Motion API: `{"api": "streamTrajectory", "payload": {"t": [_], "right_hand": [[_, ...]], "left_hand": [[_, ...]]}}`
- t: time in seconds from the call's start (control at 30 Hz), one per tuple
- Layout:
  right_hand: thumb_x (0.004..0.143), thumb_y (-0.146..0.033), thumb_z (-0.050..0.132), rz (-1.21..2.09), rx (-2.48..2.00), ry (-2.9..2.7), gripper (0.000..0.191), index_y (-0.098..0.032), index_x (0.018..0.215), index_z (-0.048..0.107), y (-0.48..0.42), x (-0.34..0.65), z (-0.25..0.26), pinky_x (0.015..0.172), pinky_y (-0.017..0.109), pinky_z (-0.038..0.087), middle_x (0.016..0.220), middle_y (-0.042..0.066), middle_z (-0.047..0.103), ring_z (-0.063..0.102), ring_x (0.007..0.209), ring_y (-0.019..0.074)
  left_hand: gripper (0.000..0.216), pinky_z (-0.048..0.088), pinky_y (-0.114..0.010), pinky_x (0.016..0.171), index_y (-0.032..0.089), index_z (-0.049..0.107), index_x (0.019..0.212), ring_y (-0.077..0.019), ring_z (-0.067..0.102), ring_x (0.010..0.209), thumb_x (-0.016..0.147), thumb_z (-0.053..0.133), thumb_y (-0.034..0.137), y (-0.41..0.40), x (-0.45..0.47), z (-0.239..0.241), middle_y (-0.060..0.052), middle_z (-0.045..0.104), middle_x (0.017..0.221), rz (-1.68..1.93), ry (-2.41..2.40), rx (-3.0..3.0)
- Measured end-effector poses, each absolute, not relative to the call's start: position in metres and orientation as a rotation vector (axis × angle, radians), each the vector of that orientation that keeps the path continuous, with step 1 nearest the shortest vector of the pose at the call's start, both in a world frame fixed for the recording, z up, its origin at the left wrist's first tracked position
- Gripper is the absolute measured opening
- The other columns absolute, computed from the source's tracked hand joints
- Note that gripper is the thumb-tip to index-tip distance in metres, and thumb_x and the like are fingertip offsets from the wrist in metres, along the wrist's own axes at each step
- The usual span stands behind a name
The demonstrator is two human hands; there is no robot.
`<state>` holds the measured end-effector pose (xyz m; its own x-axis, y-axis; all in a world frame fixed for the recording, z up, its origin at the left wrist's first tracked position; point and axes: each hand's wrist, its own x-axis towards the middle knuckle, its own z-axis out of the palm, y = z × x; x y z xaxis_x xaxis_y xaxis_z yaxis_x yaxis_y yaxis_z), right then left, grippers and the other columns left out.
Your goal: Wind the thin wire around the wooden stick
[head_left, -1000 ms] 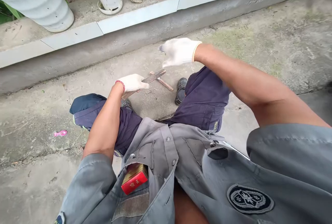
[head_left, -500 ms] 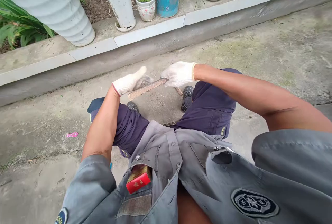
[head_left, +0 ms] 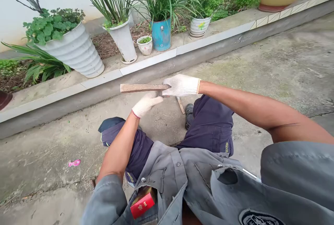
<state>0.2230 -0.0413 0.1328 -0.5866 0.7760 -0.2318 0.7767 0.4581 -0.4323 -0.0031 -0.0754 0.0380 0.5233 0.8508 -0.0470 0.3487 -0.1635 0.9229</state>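
Both hands wear white knitted work gloves. A flat wooden stick, one end squared and the other tapering to a point, lies nearly level in front of me. My right hand is closed around it near the pointed end. Just below the stick is my left hand, thumb stretched out and apart from the fingers, close to the right fingertips. Its fingers are partly hidden, and whether they touch the stick is unclear. Beyond my right shoe, a narrow wooden piece shows below the right hand, its upper end pale.
A low concrete ledge crosses ahead, bearing a ribbed white planter, a tall white pot, a small pot and a blue container. On the concrete floor at left lies a pink object. A red box sticks out of my shirt pocket.
The view has tilted up, showing more plants. The stick has turned from slanting to nearly level, still in my right hand. My left hand has shifted right and below it.
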Motion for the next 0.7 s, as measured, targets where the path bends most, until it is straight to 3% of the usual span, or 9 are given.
{"api": "streamTrajectory", "payload": {"t": [0.07, 0.13, 0.27, 0.37, 0.5, 0.6, 0.7], "right_hand": [[0.105, -0.056, 0.073, -0.750, 1.475, 2.690, 0.040, -0.016, 0.107, 0.075, -0.038, 0.226, 0.135, 0.074, 0.028, 0.031, 0.095, 0.009, 0.071, 0.055, 0.078, 0.0143], [0.107, -0.061, 0.068, -0.702, 1.541, 2.688, 0.046, -0.015, 0.108, 0.072, -0.034, 0.231, 0.135, 0.074, 0.028, 0.031, 0.094, 0.010, 0.071, 0.055, 0.079, 0.0141], [0.110, -0.070, 0.060, -0.720, 1.624, 2.648, 0.058, -0.013, 0.109, 0.070, -0.026, 0.240, 0.127, 0.072, 0.025, 0.030, 0.090, 0.009, 0.069, 0.054, 0.077, 0.0121], [0.112, -0.070, 0.055, -0.788, 1.644, 2.642, 0.060, -0.012, 0.110, 0.068, -0.026, 0.241, 0.116, 0.070, 0.024, 0.031, 0.090, 0.008, 0.069, 0.053, 0.073, 0.0095], [0.114, -0.066, 0.054, -1.050, 1.643, 2.570, 0.055, -0.013, 0.117, 0.067, -0.037, 0.234, 0.100, 0.066, 0.021, 0.034, 0.093, 0.005, 0.072, 0.057, 0.067, 0.0071], [0.115, -0.066, 0.056, -1.105, 1.606, 2.551, 0.055, -0.012, 0.115, 0.067, -0.048, 0.226, 0.091, 0.065, 0.019, 0.034, 0.092, 0.005, 0.073, 0.058, 0.066, 0.0064], [0.116, -0.068, 0.055, -1.196, 1.620, 2.537, 0.057, -0.013, 0.120, 0.069, -0.058, 0.219, 0.086, 0.063, 0.018, 0.034, 0.094, 0.005, 0.074, 0.058, 0.065, 0.0054]], "left_hand": [[0.048, 0.058, -0.041, 0.119, 0.013, 0.078, 0.140, -0.0313, 0.078, 0.133, 0.109, 0.060, 0.046, -0.075, -0.006, 0.044, -0.017, 0.085, 0.128, 0.614, 1.063, 1.754], [0.046, 0.062, -0.037, 0.104, 0.014, 0.079, 0.136, -0.0272, 0.083, 0.108, 0.111, 0.059, 0.047, -0.077, -0.013, 0.049, -0.011, 0.085, 0.100, 0.615, 1.164, 1.698], [0.050, 0.064, -0.034, 0.086, 0.013, 0.076, 0.139, -0.0171, 0.065, 0.059, 0.109, 0.067, 0.053, -0.084, -0.023, 0.053, 0.005, 0.060, 0.061, 0.837, 1.115, 1.513], [0.052, 0.066, -0.036, 0.085, 0.014, 0.077, 0.126, -0.0159, 0.061, 0.056, 0.100, 0.083, 0.058, -0.084, -0.023, 0.053, 0.009, 0.051, 0.056, 0.973, 0.985, 1.361], [0.058, 0.065, -0.034, 0.074, 0.017, 0.075, 0.104, -0.0182, 0.069, 0.066, 0.079, 0.104, 0.061, -0.078, -0.018, 0.051, 0.001, 0.066, 0.071, 0.913, 0.899, 1.182], [0.056, 0.065, -0.034, 0.072, 0.018, 0.068, 0.079, -0.0140, 0.063, 0.060, 0.073, 0.107, 0.057, -0.074, -0.009, 0.045, -0.001, 0.064, 0.070, 0.922, 0.915, 1.152], [0.055, 0.064, -0.033, 0.070, 0.019, 0.065, 0.068, -0.0118, 0.056, 0.055, 0.070, 0.107, 0.054, -0.072, -0.003, 0.034, 0.001, 0.059, 0.061, 1.022, 0.944, 1.118]]}}
